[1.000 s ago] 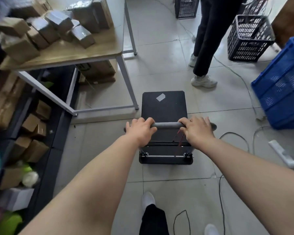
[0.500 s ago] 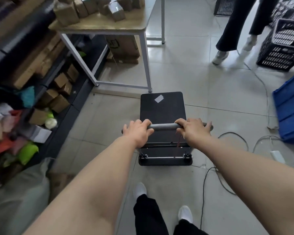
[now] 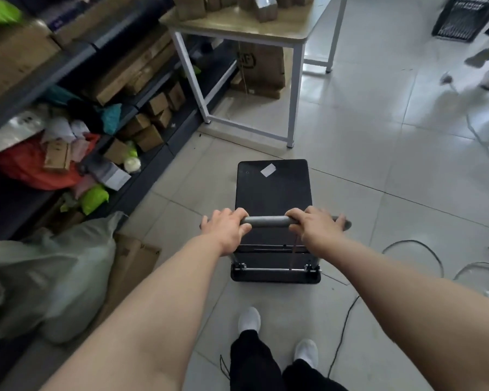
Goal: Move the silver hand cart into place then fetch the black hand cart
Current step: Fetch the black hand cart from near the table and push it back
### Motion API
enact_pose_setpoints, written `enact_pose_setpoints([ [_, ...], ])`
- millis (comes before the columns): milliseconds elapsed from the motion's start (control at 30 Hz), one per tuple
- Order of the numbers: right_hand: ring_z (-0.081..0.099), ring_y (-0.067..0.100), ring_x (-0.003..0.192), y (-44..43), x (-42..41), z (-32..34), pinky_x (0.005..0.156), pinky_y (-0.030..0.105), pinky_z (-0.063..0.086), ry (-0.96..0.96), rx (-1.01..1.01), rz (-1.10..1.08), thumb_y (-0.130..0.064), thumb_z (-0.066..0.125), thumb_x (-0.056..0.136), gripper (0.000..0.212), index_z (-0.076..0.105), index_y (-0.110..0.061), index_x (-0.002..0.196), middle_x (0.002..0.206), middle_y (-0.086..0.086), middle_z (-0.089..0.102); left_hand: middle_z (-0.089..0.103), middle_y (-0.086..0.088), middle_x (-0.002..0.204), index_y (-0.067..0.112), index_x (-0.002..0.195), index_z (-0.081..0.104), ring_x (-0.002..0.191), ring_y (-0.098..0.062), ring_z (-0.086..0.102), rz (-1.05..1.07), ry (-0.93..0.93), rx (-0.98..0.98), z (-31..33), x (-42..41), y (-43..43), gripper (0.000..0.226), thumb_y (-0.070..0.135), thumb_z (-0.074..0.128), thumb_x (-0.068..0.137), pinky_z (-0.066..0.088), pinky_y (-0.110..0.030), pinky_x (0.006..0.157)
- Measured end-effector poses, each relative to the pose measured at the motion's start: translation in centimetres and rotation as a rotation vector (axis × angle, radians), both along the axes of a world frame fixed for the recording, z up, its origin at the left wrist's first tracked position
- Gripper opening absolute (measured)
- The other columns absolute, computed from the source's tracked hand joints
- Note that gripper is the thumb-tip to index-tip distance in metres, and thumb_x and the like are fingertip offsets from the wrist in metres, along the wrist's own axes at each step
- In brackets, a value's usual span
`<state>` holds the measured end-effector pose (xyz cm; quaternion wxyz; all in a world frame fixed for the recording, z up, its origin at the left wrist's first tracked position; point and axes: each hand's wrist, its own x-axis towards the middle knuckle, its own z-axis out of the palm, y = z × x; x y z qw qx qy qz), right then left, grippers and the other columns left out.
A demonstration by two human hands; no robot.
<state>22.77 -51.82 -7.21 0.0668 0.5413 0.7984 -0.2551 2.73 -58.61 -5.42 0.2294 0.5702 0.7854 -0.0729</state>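
Two bare forearms reach straight forward, palms down. The left hand point(image 3: 227, 231) and right hand point(image 3: 314, 230) each wrap closed around the grey handle bar point(image 3: 268, 221) of the black hand cart point(image 3: 273, 190), which stands on the tiled floor point(image 3: 378, 170) just short of the white-legged table point(image 3: 266, 32), shelving point(image 3: 76, 80) to the left.

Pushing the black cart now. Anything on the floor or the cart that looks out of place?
Loose cables loop across the tiles just right of the black hand cart, where a wheel could catch them. A white label sits crooked on its deck. Both hands, left hand and right hand, grip the handle.
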Motion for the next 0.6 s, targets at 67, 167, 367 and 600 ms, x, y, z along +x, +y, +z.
enact_pose_setpoints([
  [67, 0.038, 0.022, 0.114, 0.7, -0.6, -0.1, 0.105, 0.065, 0.012, 0.001, -0.002, 0.047, -0.042, 0.039, 0.095, 0.020, 0.046, -0.046, 0.114, 0.105, -0.004, 0.049, 0.052, -0.003, 0.118, 0.033, 0.117, 0.047, 0.115, -0.028, 0.041, 0.045, 0.001, 0.003, 0.0, -0.3, -0.5, 0.027, 0.047, 0.037, 0.096, 0.030, -0.046, 0.099],
  [167, 0.039, 0.022, 0.115, 2.0, -1.6, -0.2, 0.104, 0.065, 0.012, -0.011, 0.011, 0.130, -0.044, 0.038, 0.095, 0.021, 0.046, -0.047, 0.114, 0.103, -0.006, 0.048, 0.052, -0.004, 0.118, 0.032, 0.117, 0.045, 0.114, -0.028, 0.042, 0.105, 0.012, -0.003, 0.0, -0.5, -0.9, 0.028, 0.047, 0.035, 0.096, 0.032, -0.046, 0.097],
  [367, 0.039, 0.022, 0.116, 6.2, -4.3, -0.1, 0.106, 0.069, 0.008, -0.013, 0.003, 0.278, -0.046, 0.039, 0.093, 0.020, 0.046, -0.048, 0.112, 0.096, -0.008, 0.044, 0.052, -0.004, 0.119, 0.033, 0.117, 0.044, 0.115, -0.028, 0.042, 0.209, 0.006, -0.032, -0.1, -2.1, 0.5, 0.029, 0.049, 0.033, 0.096, 0.034, -0.046, 0.092],
  [600, 0.041, 0.024, 0.115, 11.9, -7.7, -0.2, 0.108, 0.064, 0.013, -0.021, 0.061, 0.375, -0.046, 0.039, 0.094, 0.022, 0.045, -0.047, 0.115, 0.097, -0.007, 0.043, 0.053, -0.004, 0.115, 0.033, 0.114, 0.044, 0.112, -0.028, 0.044, 0.281, 0.032, 0.029, -0.9, -4.9, 4.9, 0.027, 0.049, 0.034, 0.095, 0.034, -0.047, 0.093],
])
